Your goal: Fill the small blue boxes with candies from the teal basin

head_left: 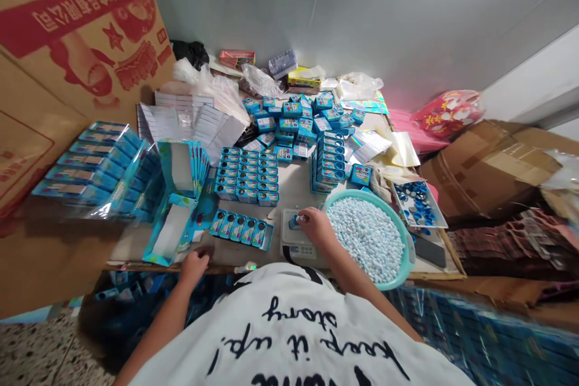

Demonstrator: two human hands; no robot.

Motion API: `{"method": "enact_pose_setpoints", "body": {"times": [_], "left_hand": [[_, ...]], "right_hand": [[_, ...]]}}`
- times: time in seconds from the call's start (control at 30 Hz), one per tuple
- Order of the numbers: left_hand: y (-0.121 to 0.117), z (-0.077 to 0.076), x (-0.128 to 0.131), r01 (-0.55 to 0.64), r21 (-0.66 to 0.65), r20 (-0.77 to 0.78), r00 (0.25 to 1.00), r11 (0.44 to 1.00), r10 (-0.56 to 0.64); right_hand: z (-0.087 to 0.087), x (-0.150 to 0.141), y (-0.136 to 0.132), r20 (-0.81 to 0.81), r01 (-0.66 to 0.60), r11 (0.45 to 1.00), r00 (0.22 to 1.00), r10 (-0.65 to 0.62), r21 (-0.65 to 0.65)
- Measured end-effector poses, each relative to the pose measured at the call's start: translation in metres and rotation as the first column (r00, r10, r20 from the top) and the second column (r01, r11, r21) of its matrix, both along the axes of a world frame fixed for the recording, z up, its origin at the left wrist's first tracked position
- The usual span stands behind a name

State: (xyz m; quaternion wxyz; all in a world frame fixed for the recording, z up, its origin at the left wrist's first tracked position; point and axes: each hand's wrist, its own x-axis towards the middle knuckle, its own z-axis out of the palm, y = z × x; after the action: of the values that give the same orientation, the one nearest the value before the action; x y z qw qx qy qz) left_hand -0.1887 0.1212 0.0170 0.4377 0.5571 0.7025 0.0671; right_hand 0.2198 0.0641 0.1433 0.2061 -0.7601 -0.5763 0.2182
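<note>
My right hand (315, 226) is over a small white digital scale (299, 248), its fingers pinched together beside a small blue container (293, 221) on the weighing plate. What the fingertips hold is too small to make out; something whitish shows there. Just right of it stands a turquoise basin (411, 253) filled with pale blue and white pellets (366, 238). My left hand (196, 265) rests at the table's front edge, fingers loosely curled, with nothing visible in them. Between the hands lies a tray (266, 240) with a row of small blue boxes (238, 227).
Stacked blue boxes (247, 175) and a loose heap of boxes (292, 123) cover the table's middle. Folded display cartons (174, 226) stand left, below a large cardboard box (81, 72). A white tray of blue caps (418, 205) and a dark phone (427, 250) lie right.
</note>
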Motion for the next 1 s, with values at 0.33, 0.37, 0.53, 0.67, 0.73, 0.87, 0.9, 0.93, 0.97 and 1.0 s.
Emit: {"method": "enact_pose_setpoints", "body": {"times": [0.33, 0.37, 0.53, 0.67, 0.73, 0.87, 0.9, 0.93, 0.97, 1.0], "left_hand": [[-0.004, -0.005, -0.002, 0.048, 0.064, -0.024, 0.999, 0.997, -0.046], [-0.004, -0.004, -0.002, 0.048, 0.063, -0.035, 0.998, 0.997, -0.046], [-0.004, -0.001, -0.001, 0.063, 0.079, -0.052, 0.997, 0.995, -0.059], [-0.004, -0.002, -0.002, 0.079, 0.099, -0.079, 0.994, 0.992, -0.071], [-0.004, -0.003, -0.003, 0.062, 0.091, -0.066, 0.996, 0.994, -0.056], [-0.004, -0.005, -0.003, 0.058, 0.087, -0.052, 0.997, 0.995, -0.054], [-0.004, -0.006, -0.003, 0.058, 0.088, -0.045, 0.997, 0.994, -0.054], [-0.004, -0.007, -0.004, 0.055, 0.087, -0.036, 0.998, 0.995, -0.052], [-0.004, -0.008, -0.004, 0.049, 0.086, -0.024, 0.999, 0.995, -0.047], [-0.005, -0.009, -0.004, 0.043, 0.087, -0.012, 0.999, 0.995, -0.042]], "right_hand": [[-0.009, -0.001, -0.006, -0.028, -0.048, 0.998, 0.998, 0.049, 0.038], [-0.01, -0.001, -0.008, -0.053, -0.041, 0.998, 0.998, 0.044, 0.055], [-0.013, -0.002, -0.014, -0.065, -0.045, 0.996, 0.997, 0.05, 0.071], [-0.014, -0.003, -0.018, -0.042, -0.101, 0.99, 0.993, 0.106, 0.096], [-0.015, -0.004, -0.021, -0.058, -0.117, 0.984, 0.99, 0.125, 0.137], [-0.017, 0.004, -0.032, -0.059, -0.078, 0.961, 0.994, 0.097, 0.267], [-0.017, 0.01, -0.036, -0.037, -0.034, 0.957, 0.998, 0.046, 0.29], [-0.017, 0.018, -0.04, 0.002, 0.022, 0.954, 1.0, -0.024, 0.299], [-0.017, 0.026, -0.045, 0.058, 0.084, 0.952, 0.993, -0.105, 0.293], [-0.018, 0.035, -0.049, 0.129, 0.142, 0.952, 0.975, -0.182, 0.272]]}}
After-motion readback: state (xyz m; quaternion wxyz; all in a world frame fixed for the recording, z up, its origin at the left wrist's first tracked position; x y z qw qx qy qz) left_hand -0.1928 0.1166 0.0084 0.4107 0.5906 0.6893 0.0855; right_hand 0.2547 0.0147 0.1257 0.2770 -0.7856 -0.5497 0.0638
